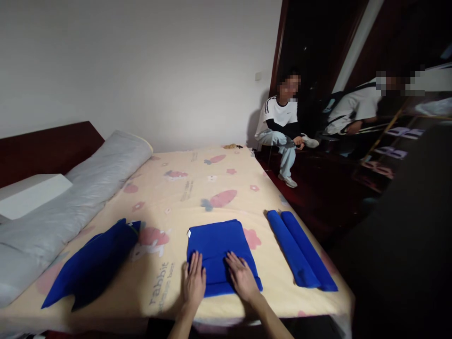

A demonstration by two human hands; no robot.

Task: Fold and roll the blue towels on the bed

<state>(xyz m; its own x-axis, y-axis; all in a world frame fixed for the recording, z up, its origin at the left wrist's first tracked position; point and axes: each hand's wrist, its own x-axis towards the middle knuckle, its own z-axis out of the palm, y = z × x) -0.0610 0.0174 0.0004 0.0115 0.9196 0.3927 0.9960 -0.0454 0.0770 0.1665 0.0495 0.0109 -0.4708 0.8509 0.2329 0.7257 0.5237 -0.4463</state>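
A folded blue cloth (215, 238) lies flat on the bed (165, 188), with a small white tag at its upper left corner. My left hand (195, 278) rests on its left edge, fingers stretched out. Flat on the cloth's right part lies my right hand (242, 275), its fingers spread. Neither hand grips anything. To the right are two rolled blue cloths (291, 254) side by side near the bed's edge. On the left a loose, crumpled blue cloth (97, 263) lies in a heap.
A long grey bolster (81, 202) and a white box (33, 193) lie at the left by the dark headboard (49, 146). Two people (282, 117) sit beyond the bed's right side. A shoe rack (384, 150) stands at the far right.
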